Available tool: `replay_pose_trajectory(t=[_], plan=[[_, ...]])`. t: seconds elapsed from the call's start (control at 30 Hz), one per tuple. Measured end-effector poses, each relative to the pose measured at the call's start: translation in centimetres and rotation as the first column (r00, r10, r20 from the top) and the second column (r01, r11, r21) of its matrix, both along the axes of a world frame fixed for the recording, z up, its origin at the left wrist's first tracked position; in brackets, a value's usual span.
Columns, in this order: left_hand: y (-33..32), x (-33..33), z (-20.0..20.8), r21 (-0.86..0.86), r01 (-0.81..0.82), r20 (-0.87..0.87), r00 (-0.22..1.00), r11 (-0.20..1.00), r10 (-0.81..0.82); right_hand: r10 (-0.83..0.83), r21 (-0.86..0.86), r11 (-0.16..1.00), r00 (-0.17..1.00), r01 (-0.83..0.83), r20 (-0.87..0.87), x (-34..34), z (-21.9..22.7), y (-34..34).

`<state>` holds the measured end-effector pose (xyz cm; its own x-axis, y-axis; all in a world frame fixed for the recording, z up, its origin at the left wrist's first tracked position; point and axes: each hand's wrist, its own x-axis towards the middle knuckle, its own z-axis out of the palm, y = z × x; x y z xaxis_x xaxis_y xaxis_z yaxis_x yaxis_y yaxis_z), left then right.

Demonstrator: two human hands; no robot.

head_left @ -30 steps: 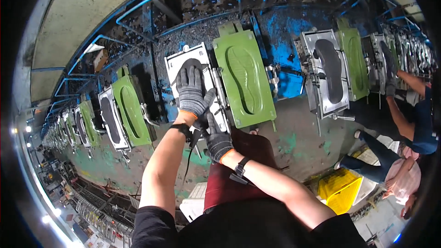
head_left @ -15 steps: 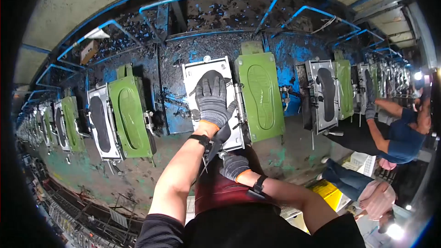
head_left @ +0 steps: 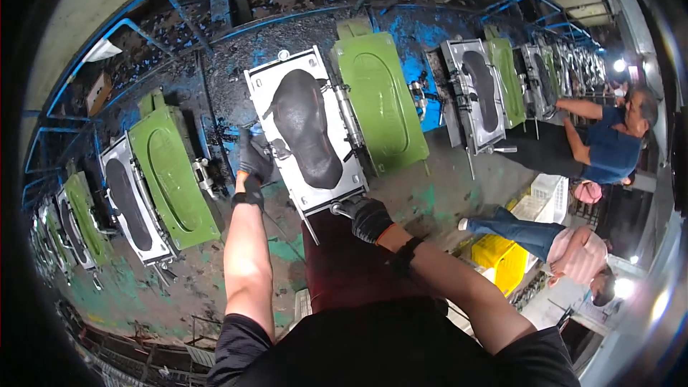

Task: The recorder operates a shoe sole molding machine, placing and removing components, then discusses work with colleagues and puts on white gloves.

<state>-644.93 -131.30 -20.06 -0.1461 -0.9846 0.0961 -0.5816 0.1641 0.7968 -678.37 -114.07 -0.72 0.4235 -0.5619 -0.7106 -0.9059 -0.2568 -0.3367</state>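
Note:
A silver mould plate (head_left: 313,197) lies tilted before me, with a black shoe sole (head_left: 304,129) in its middle. Hinged along its right side is a green mould half (head_left: 380,100) with a sole-shaped hollow. My left hand (head_left: 254,158), in a dark grey glove, is at the plate's left edge beside a small metal fitting; its fingers are dark and partly hidden. At the plate's lower right corner my right hand (head_left: 369,219), gloved too, is closed around a short metal handle (head_left: 340,208).
Similar moulds stand in a row on both sides, such as a green one (head_left: 175,175) at left and a silver one (head_left: 476,93) at right. Blue rails (head_left: 272,21) run behind. Two people are at right, one (head_left: 616,140) by the moulds, near a yellow crate (head_left: 499,261).
My left hand has left the sole and moved down to the plate's left edge, uncovering the sole. My right hand stays at the lower corner. The view has tilted and shifted.

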Motion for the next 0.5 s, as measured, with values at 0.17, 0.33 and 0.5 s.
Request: replay_pose_trajectory(t=[0.17, 0.33, 0.5], plan=[[4.7, -1.7, 7.7, 0.598, 0.102, -0.042, 0.995, 0.795, -0.095, -0.091, -0.008, 0.996, 0.985, 0.093, 0.149, -3.4, -1.7, -0.2], [3.3, -12.6, 24.5, 0.368, -0.271, 0.123, 0.962, 0.889, 0.242, 0.088, -0.087, 0.994, 0.958, -0.067, 0.274, -5.3, 2.5, -3.5], [0.8, -28.8, 25.9, 0.405, 0.377, 0.517, 0.657, 0.833, -0.549, -0.115, -0.028, 0.987, 0.810, 0.160, 0.575, -10.9, -2.1, -1.3]])
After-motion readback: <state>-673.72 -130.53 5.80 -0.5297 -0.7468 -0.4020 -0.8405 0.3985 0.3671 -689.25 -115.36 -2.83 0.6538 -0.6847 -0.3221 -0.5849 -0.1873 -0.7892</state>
